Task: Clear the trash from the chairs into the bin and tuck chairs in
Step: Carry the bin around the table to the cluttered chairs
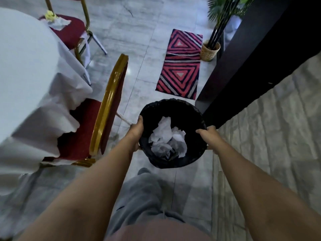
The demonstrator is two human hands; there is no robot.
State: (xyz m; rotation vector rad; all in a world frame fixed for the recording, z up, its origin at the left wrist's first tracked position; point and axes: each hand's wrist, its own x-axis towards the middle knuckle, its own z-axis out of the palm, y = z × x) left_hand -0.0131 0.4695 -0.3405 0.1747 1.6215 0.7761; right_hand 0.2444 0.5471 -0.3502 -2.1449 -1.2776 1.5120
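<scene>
I hold a black lined bin (182, 108) in front of me above the floor. My left hand (136, 130) grips its left rim and my right hand (208, 134) grips its right rim. Crumpled white paper (167, 138) lies inside it. A red-and-gold chair (106, 108) stands just to the left, its seat partly under the white tablecloth (29, 70). A second red chair (73, 32) at the far left carries crumpled white and yellow trash (55, 20) on its seat.
A red, black and grey patterned mat (182, 63) lies on the marble floor ahead. A potted plant in a woven basket (210, 51) stands beside a dark wall (257, 54) on the right. My grey trouser leg (144, 197) shows below.
</scene>
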